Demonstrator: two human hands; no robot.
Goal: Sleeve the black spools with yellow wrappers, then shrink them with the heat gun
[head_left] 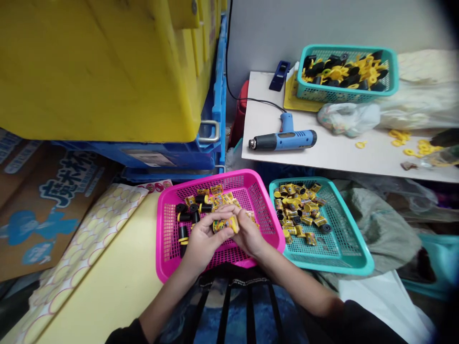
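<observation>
Left hand point(202, 241) and right hand point(247, 232) closed together on 1 yellow-wrapped cylinder point(226, 223), held over a pink mesh basket point(211, 180); teal mesh tray point(333, 265) lay just beside.

- Pale grey wall point(287, 28) with a black cable point(228, 57) running down it
- White tabletop point(315, 157) against the wall
- Yellow plastic crate point(96, 71) stacked on a blue crate point(215, 110)
- Printed cardboard carton point(21, 229) at left

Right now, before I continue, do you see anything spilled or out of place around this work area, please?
Yes. Loose yellow rings lie scattered on the white table, and a single ring sits apart from them. They look odd because similar yellow pieces sit inside the teal basket on that table, while these lie outside it.
</observation>
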